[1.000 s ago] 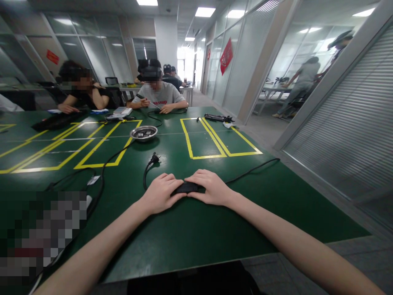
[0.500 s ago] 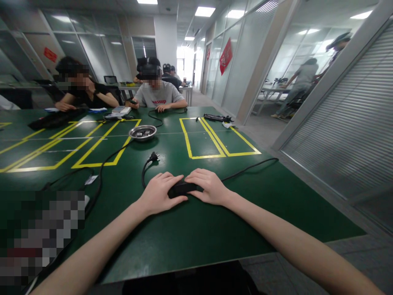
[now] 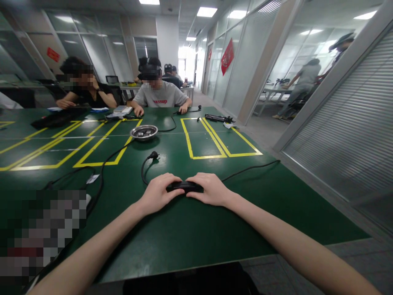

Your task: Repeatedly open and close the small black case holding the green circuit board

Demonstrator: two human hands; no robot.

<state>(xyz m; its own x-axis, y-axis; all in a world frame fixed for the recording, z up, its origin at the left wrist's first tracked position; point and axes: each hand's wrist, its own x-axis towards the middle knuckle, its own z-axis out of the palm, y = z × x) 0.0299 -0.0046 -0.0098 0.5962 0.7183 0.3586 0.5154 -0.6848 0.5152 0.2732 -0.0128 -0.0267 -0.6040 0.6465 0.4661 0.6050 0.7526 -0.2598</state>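
Both my hands grip a black power adapter at the front middle of the green table. My left hand wraps round its left end, fingers on top and thumb along the near side. The right end is covered by my right hand, closed in the same way. From the left side a short thick cord curls out to a black plug, whose prongs face right. A thinner cable runs off to the right from behind my right hand. The adapter's ends are hidden under my fingers.
A steel bowl with small metal parts stands beyond the plug. Yellow tape marks rectangles on the green table. A folded black tripod lies at the far right. Black cables run along the left. Two people sit opposite.
My hands stay on the adapter, which has tilted slightly, and my left thumb sits a little higher. Across the table, the person in grey has shifted both hands and moved a cable rightward.
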